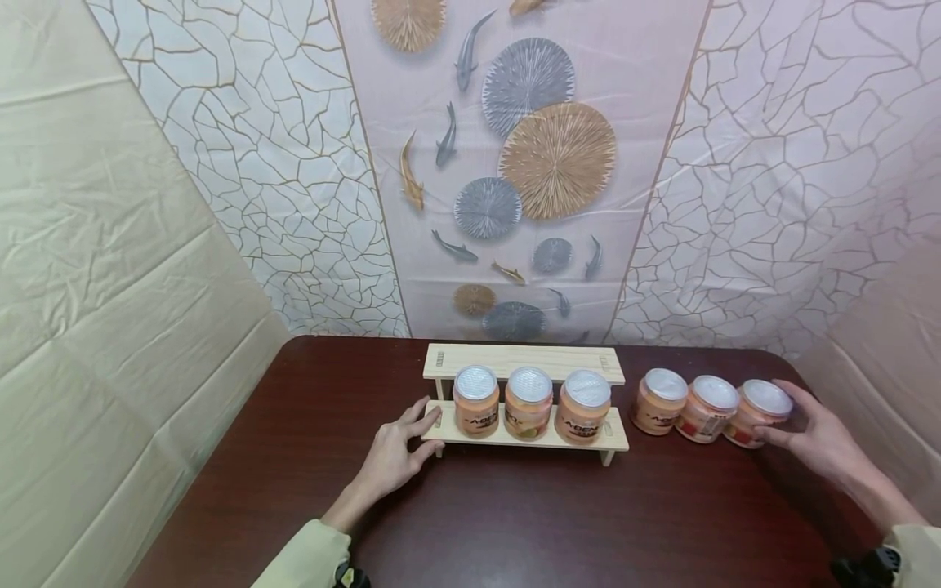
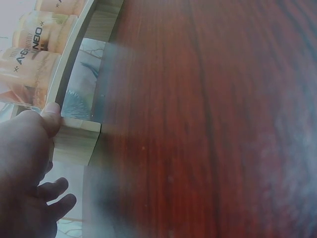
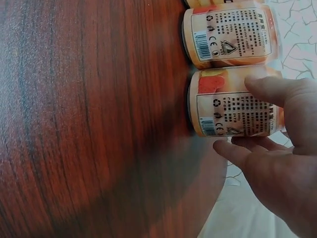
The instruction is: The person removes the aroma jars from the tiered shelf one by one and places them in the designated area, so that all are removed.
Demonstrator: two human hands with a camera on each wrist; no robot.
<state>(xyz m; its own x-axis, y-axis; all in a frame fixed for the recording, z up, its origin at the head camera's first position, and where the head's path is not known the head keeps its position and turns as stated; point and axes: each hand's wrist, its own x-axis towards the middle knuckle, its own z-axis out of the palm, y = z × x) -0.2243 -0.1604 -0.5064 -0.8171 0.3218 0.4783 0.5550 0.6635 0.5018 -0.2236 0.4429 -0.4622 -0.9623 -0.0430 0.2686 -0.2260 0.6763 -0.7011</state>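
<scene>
A two-step wooden rack (image 1: pixel 524 359) stands near the back of the table. On its lower step are three orange jars with silver lids: a left jar (image 1: pixel 476 402), a middle jar (image 1: pixel 528 404) and a right jar (image 1: pixel 583 408). My left hand (image 1: pixel 393 449) grips the left end of that step, its thumb (image 2: pixel 51 118) at the front edge. To the right of the rack, three similar jars stand in a row on the table. My right hand (image 1: pixel 819 437) holds the outermost jar (image 3: pixel 235 106) from its right side, thumb in front; some fingertips are hidden behind it.
Beside the held jar stand a middle jar (image 1: pixel 707 408) and an inner jar (image 1: pixel 659 402), close together. The dark red-brown table (image 1: pixel 515 523) ends at a patterned cloth backdrop (image 1: pixel 309 269). Beige cloth (image 1: pixel 147 327) hangs along the left side.
</scene>
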